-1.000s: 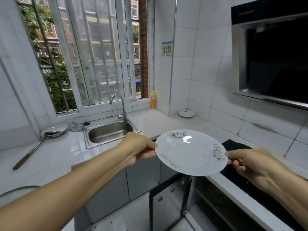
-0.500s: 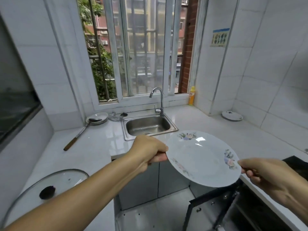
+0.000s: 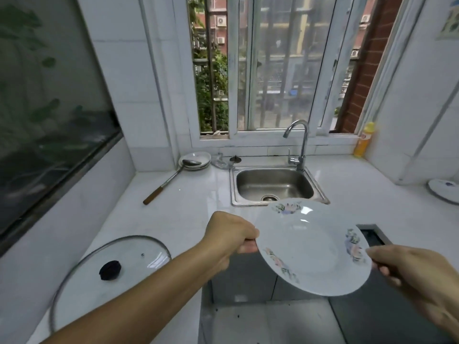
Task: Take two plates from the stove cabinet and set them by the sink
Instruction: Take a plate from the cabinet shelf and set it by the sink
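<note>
Glossy white stone countertop (image 3: 188, 207), L-shaped, running along a white-tiled wall and under a white-framed barred window (image 3: 273, 70); brick wall and apartment blocks visible outside. Dark glass panel (image 3: 49, 95) set in the left wall. Grey cabinet fronts (image 3: 243, 281) below the counter edge.

Rectangular stainless-steel sink (image 3: 274, 186) recessed in the counter, one curved chrome tap (image 3: 299, 142) behind it. One black sink plug (image 3: 235, 159) at the rear left corner.

Writing: none legible. Label on the yellow plastic bottle (image 3: 363, 140) at the right window corner too small to read; wall notice (image 3: 449, 18) at upper right likewise.

Count on the counter: one round glass pan lid with black knob (image 3: 109, 269), near left; a small stack of shallow white dishes (image 3: 196, 160) at the back corner, number not certain; one steel ladle with wooden handle (image 3: 169, 181) resting its bowl in that stack; one white disc-shaped item (image 3: 444, 191) at far right, partly cut off.

One round white plate with floral rim prints (image 3: 313, 247), three flower motifs visible, held in the air in front of the sink, tilted, clear of the counter. Whether a second plate sits beneath it cannot be told. Left hand (image 3: 231, 238) closed over the plate's left rim, thumb on top. Right hand (image 3: 409, 266) pinching the right rim, fingers curled beneath.
</note>
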The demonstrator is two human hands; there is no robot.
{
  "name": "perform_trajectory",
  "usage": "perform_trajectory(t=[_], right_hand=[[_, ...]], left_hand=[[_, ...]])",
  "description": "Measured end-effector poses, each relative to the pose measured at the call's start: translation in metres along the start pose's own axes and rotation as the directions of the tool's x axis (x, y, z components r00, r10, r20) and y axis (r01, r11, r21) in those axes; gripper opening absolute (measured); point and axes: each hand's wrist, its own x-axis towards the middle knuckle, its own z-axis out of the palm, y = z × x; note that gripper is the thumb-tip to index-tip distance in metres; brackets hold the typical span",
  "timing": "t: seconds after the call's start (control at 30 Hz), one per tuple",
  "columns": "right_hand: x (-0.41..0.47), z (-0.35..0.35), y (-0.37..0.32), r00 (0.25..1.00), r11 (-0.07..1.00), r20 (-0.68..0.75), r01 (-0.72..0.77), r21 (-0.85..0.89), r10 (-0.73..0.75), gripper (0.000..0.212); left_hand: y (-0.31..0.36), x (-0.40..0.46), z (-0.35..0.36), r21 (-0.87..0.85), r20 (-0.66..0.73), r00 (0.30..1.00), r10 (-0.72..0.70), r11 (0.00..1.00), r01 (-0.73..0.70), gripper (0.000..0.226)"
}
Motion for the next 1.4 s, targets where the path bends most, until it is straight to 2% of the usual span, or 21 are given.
perform_trajectory(t=[0.17, 0.3, 0.57, 0.83, 1.07, 1.23, 1.4], right_hand=[[0.066, 0.031, -0.017, 0.985, 0.999, 0.165, 0.049, -0.006, -0.048, 0.009], [0.108, 0.06, -0.027, 0.961, 0.998, 0.274, 0.053, -0.036, -0.041, 0.009], [0.16, 0.138, -0.035, 0.891, 0.988, 0.454, 0.067, -0.136, 0.002, 0.011], [0.185, 0.223, -0.038, 0.864, 0.971, 0.504, 0.137, -0.194, -0.021, 0.013], [0.208, 0.281, -0.044, 0.857, 0.957, 0.514, 0.152, -0.246, -0.004, 0.012], [0.25, 0.325, -0.046, 0.852, 0.947, 0.522, 0.144, -0.287, 0.029, 0.011], [0.311, 0.375, -0.041, 0.843, 0.946, 0.534, 0.116, -0.301, 0.067, 0.01]], left_hand=[[0.003, 0.03, -0.002, -0.022, -0.169, 0.985, -0.034, 0.999, 0.031, 0.007], [0.001, 0.048, -0.006, -0.048, -0.315, 0.947, -0.059, 0.998, 0.046, 0.007], [-0.018, 0.077, -0.049, -0.162, -0.486, 0.868, -0.097, 0.987, 0.019, 0.01], [-0.031, 0.115, -0.107, -0.208, -0.536, 0.836, -0.116, 0.978, 0.002, 0.02], [-0.036, 0.153, -0.143, -0.239, -0.58, 0.802, -0.144, 0.971, 0.001, 0.014], [-0.039, 0.202, -0.162, -0.283, -0.587, 0.787, -0.19, 0.959, 0.02, 0.007], [-0.039, 0.269, -0.176, -0.303, -0.616, 0.749, -0.245, 0.951, 0.062, 0.013]])
